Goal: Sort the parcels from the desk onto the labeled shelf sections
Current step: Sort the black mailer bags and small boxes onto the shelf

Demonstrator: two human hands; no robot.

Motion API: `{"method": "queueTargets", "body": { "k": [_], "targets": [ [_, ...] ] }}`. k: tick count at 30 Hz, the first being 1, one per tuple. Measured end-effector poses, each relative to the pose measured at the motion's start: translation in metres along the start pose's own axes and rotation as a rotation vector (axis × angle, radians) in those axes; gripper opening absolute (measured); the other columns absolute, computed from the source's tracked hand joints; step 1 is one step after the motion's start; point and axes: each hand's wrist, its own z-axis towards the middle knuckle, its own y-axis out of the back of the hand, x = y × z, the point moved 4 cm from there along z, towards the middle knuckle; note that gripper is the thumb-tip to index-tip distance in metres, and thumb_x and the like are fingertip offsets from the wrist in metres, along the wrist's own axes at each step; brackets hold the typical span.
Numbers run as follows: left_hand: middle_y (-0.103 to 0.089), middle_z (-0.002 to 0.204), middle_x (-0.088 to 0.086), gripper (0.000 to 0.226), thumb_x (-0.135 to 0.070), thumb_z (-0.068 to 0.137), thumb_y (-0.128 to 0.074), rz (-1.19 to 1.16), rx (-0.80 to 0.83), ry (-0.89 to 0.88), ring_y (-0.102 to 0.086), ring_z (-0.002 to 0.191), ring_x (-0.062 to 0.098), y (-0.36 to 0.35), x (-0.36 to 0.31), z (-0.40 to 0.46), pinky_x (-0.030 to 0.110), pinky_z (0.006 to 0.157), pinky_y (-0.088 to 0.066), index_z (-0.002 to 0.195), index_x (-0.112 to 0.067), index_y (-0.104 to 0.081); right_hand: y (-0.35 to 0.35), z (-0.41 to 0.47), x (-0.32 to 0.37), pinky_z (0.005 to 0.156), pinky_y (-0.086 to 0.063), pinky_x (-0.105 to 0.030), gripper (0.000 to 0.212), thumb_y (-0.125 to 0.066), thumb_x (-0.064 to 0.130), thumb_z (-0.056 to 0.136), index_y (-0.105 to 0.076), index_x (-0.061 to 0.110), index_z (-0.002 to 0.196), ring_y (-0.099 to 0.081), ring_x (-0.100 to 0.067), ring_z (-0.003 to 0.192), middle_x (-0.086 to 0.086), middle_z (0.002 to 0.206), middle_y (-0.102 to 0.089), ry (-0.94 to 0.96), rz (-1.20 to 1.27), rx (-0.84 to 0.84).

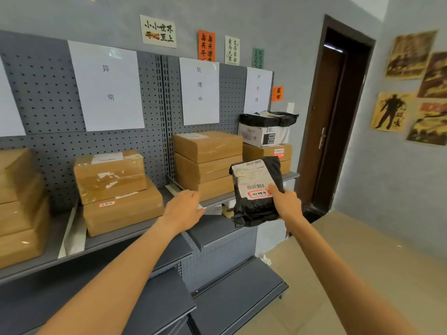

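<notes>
Both hands reach out — the right hand (286, 204) grips the black parcel (256, 189) at 3 o'clock before the shelf (212, 228); the left hand (185, 206) rests open-fingered at its edge. Held by one corner, the soft bag could slip — or get misfiled beside the 处理中 sign (199, 90).

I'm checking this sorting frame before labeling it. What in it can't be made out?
- Leftmost sign, head view: cut off by the left edge, so its text is unseen.
- Right hand: its fingers are hidden behind the black parcel.
- Parcel's label: fine print too small; only the red-framed sticker reads.
- Left hand: fingertips at the shelf edge are blurred, so contact is unclear.
- Doorway: too dark inside.
</notes>
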Motion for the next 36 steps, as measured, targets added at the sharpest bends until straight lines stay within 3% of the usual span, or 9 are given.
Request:
{"method": "queueTargets", "body": {
  "k": [4,12,17,21,24,29,32,36],
  "targets": [
    [-0.057,0.115,0.008,0.031,-0.035,0.095,-0.05,-0.024,-0.006,-0.051,-0.049,0.11,0.023,-0.014,0.003,0.048,0.029,0.079,-0.038,0.113,-0.01,-0.054,0.002,0.04,0.003,0.09,-0.054,-0.043,0.027,-0.049,0.041,0.097,-0.056,0.014,0.096,-0.063,-0.026,0.091,-0.007,0.095,-0.064,-0.023,-0.005,-0.062],
    [-0.052,0.132,0.008,0.044,-0.035,0.096,-0.05,-0.089,-0.003,-0.112,-0.047,0.122,0.025,-0.046,0.015,0.119,0.037,0.093,-0.045,0.132,-0.01,-0.047,-0.004,0.094,-0.011,0.076,-0.053,-0.031,0.025,-0.052,0.039,0.097,-0.056,0.015,0.102,-0.063,-0.02,0.087,-0.002,0.095,-0.065,-0.066,0.023,-0.106],
    [-0.054,0.119,0.011,0.032,-0.034,0.097,-0.048,-0.056,0.071,-0.13,-0.05,0.109,0.024,-0.074,0.005,0.15,0.033,0.076,-0.043,0.115,-0.007,-0.05,0.003,0.124,-0.027,0.085,-0.056,-0.041,0.033,-0.053,0.045,0.094,-0.059,0.014,0.105,-0.066,-0.024,0.09,-0.006,0.101,-0.068,-0.115,-0.009,-0.139],
    [-0.055,0.118,0.008,0.033,-0.034,0.097,-0.048,-0.065,0.042,-0.152,-0.051,0.107,0.022,-0.089,-0.002,0.178,0.032,0.079,-0.046,0.117,-0.009,-0.052,0.003,0.159,-0.036,0.086,-0.056,-0.041,0.036,-0.053,0.044,0.094,-0.058,0.012,0.108,-0.065,-0.025,0.093,-0.007,0.103,-0.066,-0.121,-0.001,-0.144],
    [-0.056,0.12,0.01,0.034,-0.034,0.096,-0.049,-0.068,0.045,-0.144,-0.051,0.109,0.023,-0.108,-0.003,0.199,0.036,0.084,-0.049,0.119,-0.009,-0.052,-0.004,0.191,-0.046,0.081,-0.054,-0.036,0.031,-0.052,0.041,0.095,-0.055,0.012,0.105,-0.063,-0.024,0.092,-0.007,0.103,-0.063,-0.123,0.017,-0.111],
    [-0.057,0.118,0.011,0.033,-0.035,0.095,-0.049,-0.019,0.117,-0.045,-0.054,0.105,0.025,-0.15,-0.006,0.232,0.034,0.078,-0.046,0.115,-0.009,-0.054,-0.01,0.248,-0.058,0.079,-0.053,-0.035,0.026,-0.05,0.038,0.097,-0.055,0.012,0.098,-0.06,-0.023,0.088,-0.007,0.098,-0.063,-0.097,-0.016,-0.017],
    [-0.054,0.123,0.013,0.034,-0.032,0.096,-0.048,-0.004,0.194,0.027,-0.051,0.109,0.028,-0.174,-0.014,0.247,0.037,0.085,-0.046,0.119,-0.007,-0.051,-0.01,0.284,-0.062,0.072,-0.048,-0.03,0.026,-0.05,0.036,0.098,-0.053,0.01,0.101,-0.058,-0.023,0.089,-0.007,0.098,-0.061,-0.075,-0.014,0.057],
    [-0.046,0.137,0.013,0.048,-0.034,0.096,-0.049,-0.009,0.287,0.07,-0.044,0.123,0.03,-0.208,-0.024,0.266,0.041,0.096,-0.043,0.136,-0.008,-0.042,-0.019,0.329,-0.072,0.082,-0.052,-0.035,0.031,-0.053,0.037,0.096,-0.059,0.009,0.106,-0.061,-0.025,0.094,-0.01,0.106,-0.065,-0.058,0.019,0.166]
  ]
}}
